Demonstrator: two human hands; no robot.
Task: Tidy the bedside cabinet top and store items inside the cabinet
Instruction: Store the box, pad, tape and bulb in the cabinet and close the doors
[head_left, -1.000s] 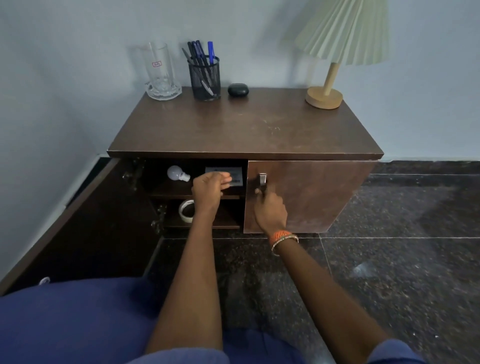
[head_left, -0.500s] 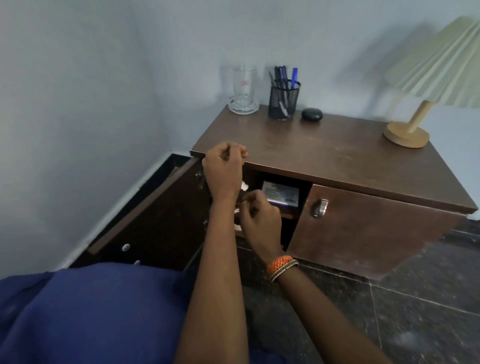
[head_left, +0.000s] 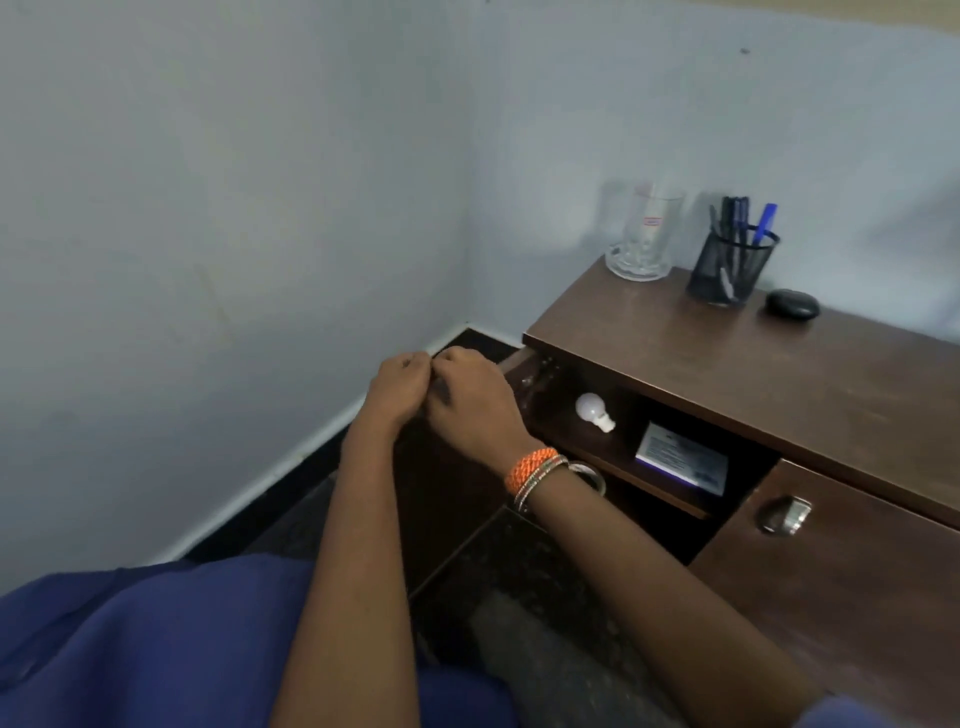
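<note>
**Both hands at the top edge of the open cabinet door**

The left hand (head_left: 397, 387) and right hand (head_left: 470, 402) are meeting, fingers curled, on the top edge of the open left door (head_left: 441, 483); whether they are truly gripping it I cannot tell. Inside the cabinet (head_left: 727, 364), a white bulb (head_left: 594, 410) and a box (head_left: 680, 460) are lying on the shelf, with a ring-shaped thing (head_left: 589, 475) sitting partly hidden behind the right wrist. On top, a glass mug (head_left: 644, 236), pen holder (head_left: 730, 265) and black case (head_left: 792, 303) are standing along the wall. The right door (head_left: 831, 571) is staying closed.
</note>
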